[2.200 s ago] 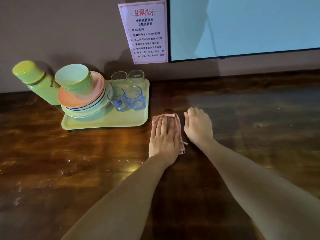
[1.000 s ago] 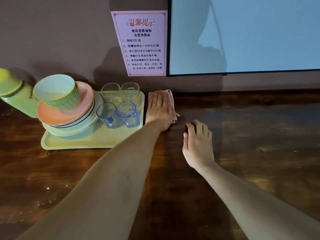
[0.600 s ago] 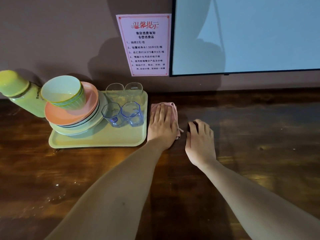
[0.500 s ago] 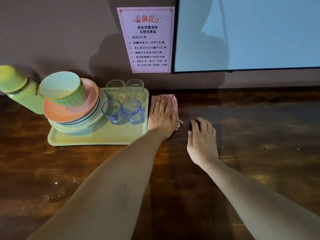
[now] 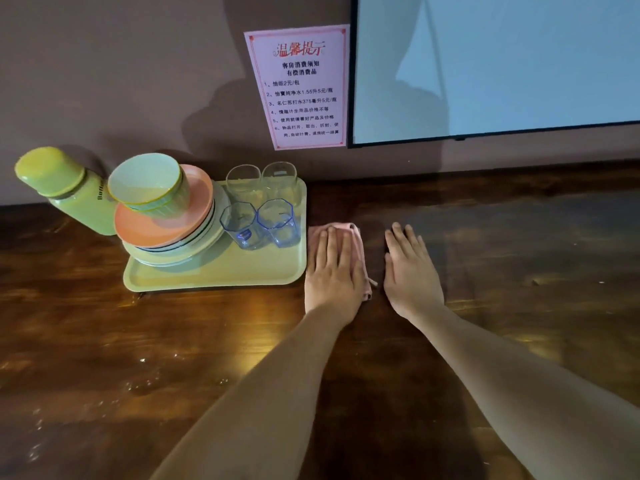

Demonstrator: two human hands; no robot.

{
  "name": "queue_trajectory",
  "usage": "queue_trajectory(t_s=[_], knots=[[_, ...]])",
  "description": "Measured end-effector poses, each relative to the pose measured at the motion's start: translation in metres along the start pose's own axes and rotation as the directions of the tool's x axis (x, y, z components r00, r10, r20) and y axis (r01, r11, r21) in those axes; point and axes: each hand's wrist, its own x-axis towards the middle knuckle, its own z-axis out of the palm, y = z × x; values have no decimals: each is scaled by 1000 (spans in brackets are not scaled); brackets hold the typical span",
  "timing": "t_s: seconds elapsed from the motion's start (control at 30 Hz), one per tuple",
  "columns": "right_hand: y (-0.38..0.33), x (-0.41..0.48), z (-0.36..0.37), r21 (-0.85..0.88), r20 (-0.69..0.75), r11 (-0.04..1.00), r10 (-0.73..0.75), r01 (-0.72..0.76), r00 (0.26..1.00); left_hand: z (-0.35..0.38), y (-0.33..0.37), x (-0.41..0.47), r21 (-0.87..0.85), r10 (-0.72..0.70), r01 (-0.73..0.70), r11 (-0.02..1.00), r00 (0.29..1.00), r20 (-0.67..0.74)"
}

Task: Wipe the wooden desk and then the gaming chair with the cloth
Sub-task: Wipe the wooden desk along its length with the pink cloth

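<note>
A small pink cloth (image 5: pixel 358 242) lies flat on the dark glossy wooden desk (image 5: pixel 519 271), just right of the yellow tray. My left hand (image 5: pixel 334 268) presses down on the cloth with straight fingers and covers most of it. My right hand (image 5: pixel 410 271) rests flat on the bare desk a little to the right of the cloth, fingers straight, holding nothing. The gaming chair is out of view.
A yellow tray (image 5: pixel 214 277) at the left holds stacked plates and a bowl (image 5: pixel 149 183) plus several glasses (image 5: pixel 277 223). A green flask (image 5: pixel 65 188) stands behind it. A printed notice (image 5: pixel 301 86) and a screen (image 5: pixel 495 64) hang on the wall.
My left hand slid the cloth from near the wall back toward me along the tray's right edge. My right hand stayed flat on the desk beside it.
</note>
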Motion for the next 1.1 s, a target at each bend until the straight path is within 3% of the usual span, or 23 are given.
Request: queue_trajectory(t_s=[0.4,0.67,0.93,1.1], knots=[[5,4,10,-56,-7,998,-26,25,1000,1,-3,64,40,1,-1,999,1000,2],[-3,-28,0,-31,-208,997,-75,70,975,1,5,-28,33,46,-46,998,999,-4],[-3,-76,1,-64,-103,997,-56,49,993,2,7,-87,56,80,-78,995,997,-17],[-1,-71,7,-69,-65,997,-33,28,997,6,1,-58,42,56,-55,998,998,-18]])
